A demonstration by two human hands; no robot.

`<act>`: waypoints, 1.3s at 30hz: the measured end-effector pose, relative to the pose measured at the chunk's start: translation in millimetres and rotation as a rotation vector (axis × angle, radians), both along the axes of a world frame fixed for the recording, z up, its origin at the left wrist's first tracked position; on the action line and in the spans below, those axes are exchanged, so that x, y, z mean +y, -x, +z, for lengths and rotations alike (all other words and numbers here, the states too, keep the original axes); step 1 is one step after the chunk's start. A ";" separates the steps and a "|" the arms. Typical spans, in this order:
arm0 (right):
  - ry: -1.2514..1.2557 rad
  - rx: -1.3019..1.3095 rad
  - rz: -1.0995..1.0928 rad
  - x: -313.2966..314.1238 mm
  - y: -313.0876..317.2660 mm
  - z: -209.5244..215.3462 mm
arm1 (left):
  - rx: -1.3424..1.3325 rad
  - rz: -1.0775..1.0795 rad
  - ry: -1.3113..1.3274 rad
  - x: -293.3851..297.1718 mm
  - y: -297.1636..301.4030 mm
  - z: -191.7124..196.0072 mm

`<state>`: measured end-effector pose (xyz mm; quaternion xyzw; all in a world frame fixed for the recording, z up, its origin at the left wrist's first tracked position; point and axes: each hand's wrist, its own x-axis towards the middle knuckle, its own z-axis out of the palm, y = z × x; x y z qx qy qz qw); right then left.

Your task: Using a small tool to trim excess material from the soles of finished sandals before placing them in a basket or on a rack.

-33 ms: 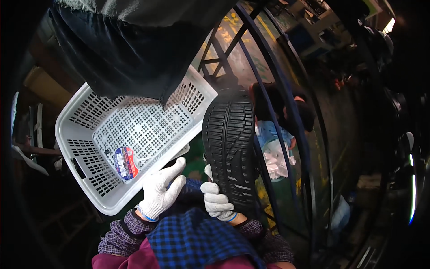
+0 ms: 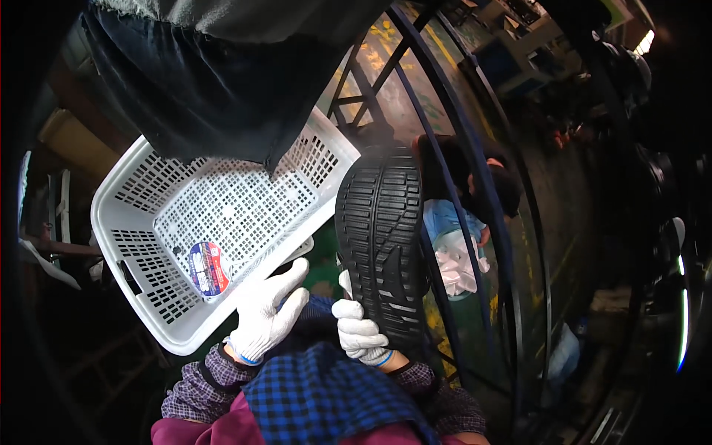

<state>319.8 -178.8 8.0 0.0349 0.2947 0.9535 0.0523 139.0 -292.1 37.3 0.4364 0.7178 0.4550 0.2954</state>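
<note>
A black shoe sole [image 2: 380, 237] stands lengthwise in front of me, its grooved tread facing me. Whether an upper is attached behind it, I cannot tell. My right hand [image 2: 361, 334], in a white knitted glove, grips its lower left edge with fingers curled round it. My left hand [image 2: 268, 313], gloved the same way, holds nothing; its thumb and fingers are apart. It is beside the near rim of a white plastic basket [image 2: 178, 343] with slotted walls. Inside the basket, a round blue and red label [image 2: 209, 270] shows on the near side.
Dark cloth [image 2: 200, 89] hangs over the basket's far side. Dark metal bars [image 2: 486, 178] rise on the right. Beyond them, another person [image 2: 504, 189] bends near a container of pale pink pieces [image 2: 456, 271]. Blue checked cloth [image 2: 326, 393] covers my lap.
</note>
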 end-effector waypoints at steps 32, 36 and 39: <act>-1.586 -1.974 -0.690 -189.3 -143.4 30.3 | -1.743 -0.783 0.602 21.8 -116.1 -38.5; -1.175 -2.118 -0.505 -309.0 -170.9 58.5 | -1.998 -0.877 0.863 -44.4 -179.8 -21.6; -1.025 -2.127 -0.744 -390.9 -187.9 90.3 | -1.892 -1.015 1.022 -97.3 -231.4 22.9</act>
